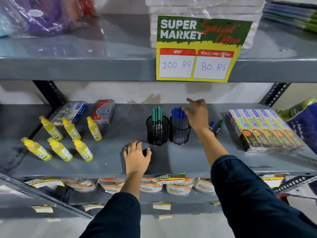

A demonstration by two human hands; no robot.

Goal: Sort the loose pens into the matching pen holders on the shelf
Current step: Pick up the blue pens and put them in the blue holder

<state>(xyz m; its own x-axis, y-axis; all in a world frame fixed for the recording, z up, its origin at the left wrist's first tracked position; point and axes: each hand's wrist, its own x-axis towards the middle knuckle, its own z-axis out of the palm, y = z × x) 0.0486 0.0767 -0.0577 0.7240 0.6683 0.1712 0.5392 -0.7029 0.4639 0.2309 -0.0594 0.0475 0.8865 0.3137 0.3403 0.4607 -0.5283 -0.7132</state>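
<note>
Behind right hand, half-hidden loose pens

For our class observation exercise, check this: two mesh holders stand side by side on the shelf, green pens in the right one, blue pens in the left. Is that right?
Not quite. The head view shows the green pens in the left holder and the blue pens in the right holder. The two mesh holders do stand side by side on the shelf.
</note>
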